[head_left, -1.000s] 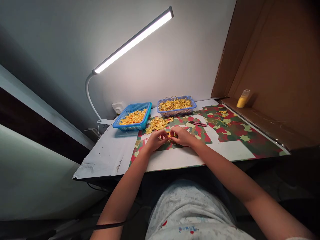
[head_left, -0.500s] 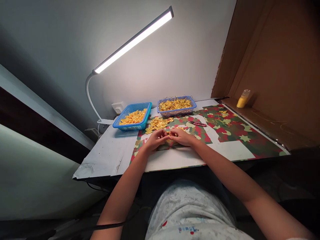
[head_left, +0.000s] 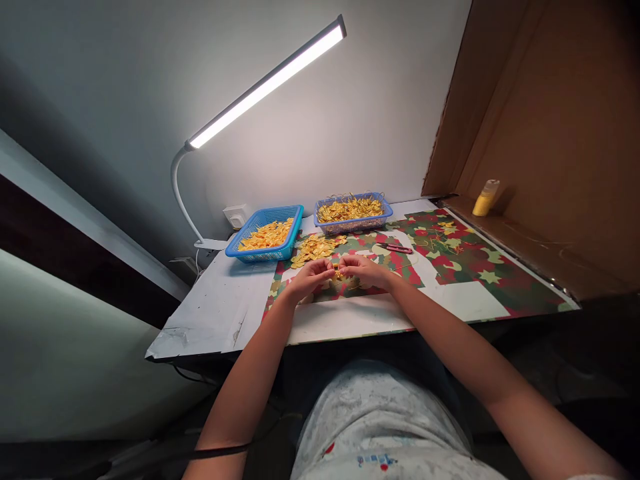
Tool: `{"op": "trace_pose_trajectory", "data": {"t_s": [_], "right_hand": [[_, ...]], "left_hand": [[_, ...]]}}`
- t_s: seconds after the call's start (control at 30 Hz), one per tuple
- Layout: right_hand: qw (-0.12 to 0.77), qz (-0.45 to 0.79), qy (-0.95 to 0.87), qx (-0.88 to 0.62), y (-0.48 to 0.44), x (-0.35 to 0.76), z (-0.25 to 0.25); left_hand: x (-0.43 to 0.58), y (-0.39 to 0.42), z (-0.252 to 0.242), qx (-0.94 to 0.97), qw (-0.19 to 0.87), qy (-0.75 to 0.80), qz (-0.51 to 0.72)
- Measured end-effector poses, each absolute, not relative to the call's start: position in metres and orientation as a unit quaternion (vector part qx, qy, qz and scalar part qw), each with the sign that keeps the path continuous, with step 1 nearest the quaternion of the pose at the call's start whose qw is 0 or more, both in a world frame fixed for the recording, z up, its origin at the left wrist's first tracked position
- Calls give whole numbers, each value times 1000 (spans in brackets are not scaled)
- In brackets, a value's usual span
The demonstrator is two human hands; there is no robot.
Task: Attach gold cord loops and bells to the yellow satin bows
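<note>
My left hand [head_left: 314,275] and my right hand [head_left: 364,270] meet over the near middle of the table, fingertips a short gap apart. Both pinch a small yellow ribbon bow [head_left: 337,270], largely hidden by the fingers. Just beyond my left hand lies a loose pile of flat yellow bows [head_left: 318,249]. Thread snips with a pink handle [head_left: 397,248] rest past my right hand, and a thin gold cord [head_left: 406,265] lies nearer to it.
A blue basket [head_left: 296,248] of yellow pieces stands back left. Behind the pile, a purple-blue basket [head_left: 327,227] holds bows with gold cords. Cord scraps [head_left: 447,240] lie right on the camouflage sheet [head_left: 505,280]. A lamp [head_left: 267,83] overhangs; a yellow-filled bottle [head_left: 485,198] stands on the right ledge.
My fingertips have drawn slightly apart, and more of the yellow bow shows between them. The baskets, pile and snips stay where they were.
</note>
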State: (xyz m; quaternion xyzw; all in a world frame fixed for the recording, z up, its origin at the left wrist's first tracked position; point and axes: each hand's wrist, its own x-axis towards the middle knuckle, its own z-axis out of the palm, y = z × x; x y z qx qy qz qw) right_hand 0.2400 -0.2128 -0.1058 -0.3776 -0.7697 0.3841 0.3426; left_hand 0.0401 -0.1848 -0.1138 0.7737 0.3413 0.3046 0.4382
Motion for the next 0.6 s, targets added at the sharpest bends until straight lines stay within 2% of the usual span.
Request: {"op": "trace_pose_trajectory", "data": {"t_s": [0.2,0.33,0.6], "right_hand": [[378,236,-771,-454,-207,245,-116],[397,150,-759,-494,-201,249,-121],[419,97,-752,-500,-198,249,-124]], "left_hand": [[27,-174,-115,777,240,477,335],[19,-168,-119,742,122,580,313],[12,-161,-124,702,63,653,276]]}}
